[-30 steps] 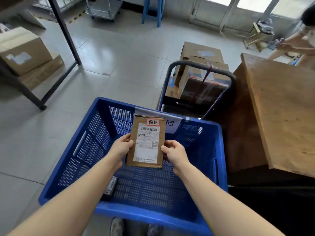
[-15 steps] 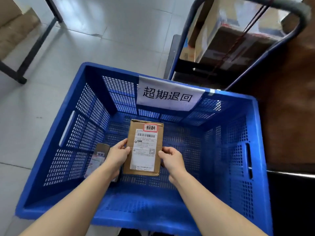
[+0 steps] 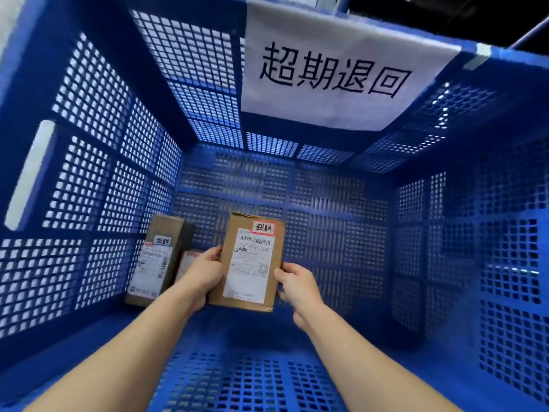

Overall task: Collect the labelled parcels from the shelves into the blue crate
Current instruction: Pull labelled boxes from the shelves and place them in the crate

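Lowered deeper since a moment ago, both hands now reach low inside the blue perforated plastic crate [image 3: 89, 179]. Left hand [image 3: 205, 270] and right hand [image 3: 297, 285] grip the flat brown cardboard parcel with white shipping label [image 3: 251, 263] by its side edges, near the crate floor. Beside it on the left lies a second brown labelled parcel [image 3: 156, 260] against the wall. Beyond, a white paper sign with black characters [image 3: 332, 72] hangs on the far wall.

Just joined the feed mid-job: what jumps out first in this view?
The blue crate fills the frame, with a white paper sign in bold black characters on its far wall. At centre, both hands, left and right, grip a labelled brown parcel low inside. Two more parcels sit at the left wall.
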A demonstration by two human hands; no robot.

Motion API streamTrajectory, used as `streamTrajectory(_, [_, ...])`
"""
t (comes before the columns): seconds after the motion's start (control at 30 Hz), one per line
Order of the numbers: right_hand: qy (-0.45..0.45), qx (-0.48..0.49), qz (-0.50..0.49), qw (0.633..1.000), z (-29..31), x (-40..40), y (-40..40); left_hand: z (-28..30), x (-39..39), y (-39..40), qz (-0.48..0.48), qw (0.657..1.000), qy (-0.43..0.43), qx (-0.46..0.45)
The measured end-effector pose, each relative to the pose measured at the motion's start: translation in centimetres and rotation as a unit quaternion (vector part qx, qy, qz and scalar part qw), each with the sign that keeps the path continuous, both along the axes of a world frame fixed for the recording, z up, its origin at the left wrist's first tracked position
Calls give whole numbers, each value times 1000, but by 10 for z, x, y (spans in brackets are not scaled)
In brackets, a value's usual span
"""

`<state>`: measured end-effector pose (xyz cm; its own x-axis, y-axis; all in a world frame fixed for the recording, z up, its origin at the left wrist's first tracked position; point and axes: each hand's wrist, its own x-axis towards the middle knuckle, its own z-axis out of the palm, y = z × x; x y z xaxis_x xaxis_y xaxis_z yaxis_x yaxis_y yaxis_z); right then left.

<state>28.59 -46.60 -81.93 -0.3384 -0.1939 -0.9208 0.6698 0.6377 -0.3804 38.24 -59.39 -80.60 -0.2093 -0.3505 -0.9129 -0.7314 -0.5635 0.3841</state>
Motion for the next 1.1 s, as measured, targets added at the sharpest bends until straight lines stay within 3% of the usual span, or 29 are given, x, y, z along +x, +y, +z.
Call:
streamTrajectory(0.43, [-77,38,63,994,-121,25,-2,-114,19,-12,-105,986,-62,112])
streamTrajectory(1.1, [-148,49,141,978,-163,44,4,-174,47,-1,-190,963,-137,133])
